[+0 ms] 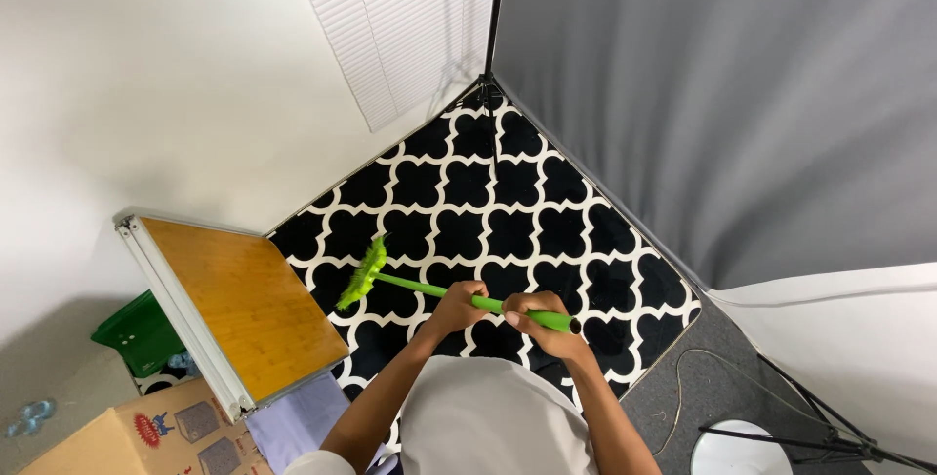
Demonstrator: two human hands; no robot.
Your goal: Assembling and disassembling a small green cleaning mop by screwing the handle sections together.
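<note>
Looks to me like home room rigged as small photo/video studio. Landmark: black-and-white patterned rug (508, 211). Grey backdrop cloth (722, 94) hangs along rug's right edge, light stand (494, 16) at far corner, window blind (390, 16) behind, wooden folding table (244, 304) left, cardboard box (137, 436) near it.

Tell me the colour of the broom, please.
Bright green, handle and bristles, in the head view: broom.

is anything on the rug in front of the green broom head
Nothing visible. Both hands, left hand and right hand, grip the green broom; the patterned rug ahead of its bristles is bare up to the light stand in the far corner.
</note>
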